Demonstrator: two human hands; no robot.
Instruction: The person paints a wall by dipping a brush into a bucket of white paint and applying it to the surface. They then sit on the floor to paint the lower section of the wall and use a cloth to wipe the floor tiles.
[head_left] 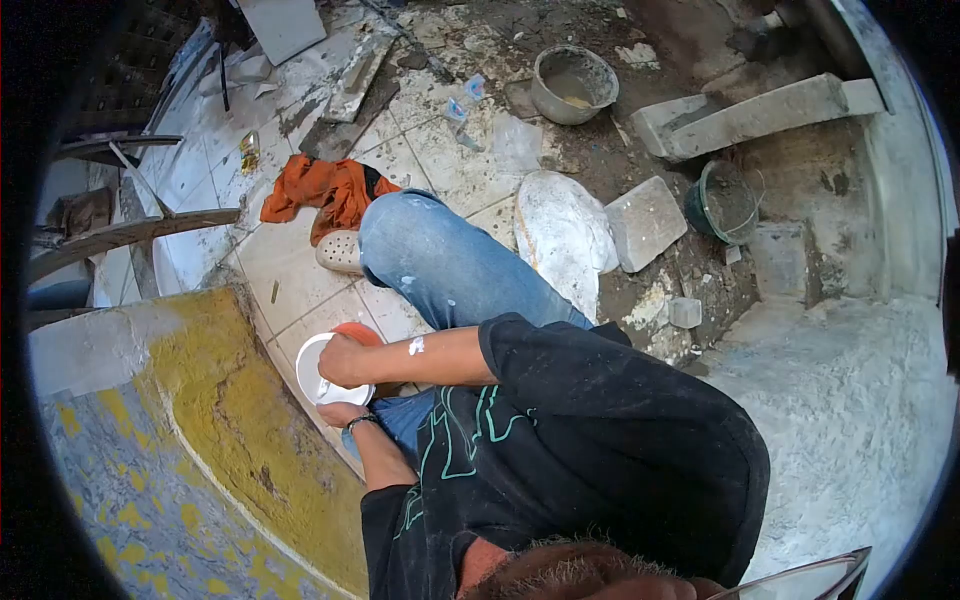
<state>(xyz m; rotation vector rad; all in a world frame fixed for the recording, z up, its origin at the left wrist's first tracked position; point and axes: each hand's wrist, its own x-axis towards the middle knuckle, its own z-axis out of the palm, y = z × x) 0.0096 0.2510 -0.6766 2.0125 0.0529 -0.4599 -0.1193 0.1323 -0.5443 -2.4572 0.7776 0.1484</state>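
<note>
A white bowl [308, 362] is low in front of me, above the tiled floor beside the yellow wall. My left hand [342, 414], with a dark band at its wrist, grips the bowl's near rim. Over the bowl's opening is my right hand [343, 362], its fingers curled closed. Something small and whitish shows below those fingers, but I cannot make out what they hold. An orange rounded item [361, 332] shows behind the right hand, partly hidden by it. White smears mark my right forearm.
Orange cloth [325, 190] lies beyond my knee, by a beige clog [340, 252]. A grey basin [575, 84], a dark bucket [722, 203], a pale block [646, 224] and a whitened sack [562, 225] stand or lie to the right. A low yellow wall [235, 390] borders the left.
</note>
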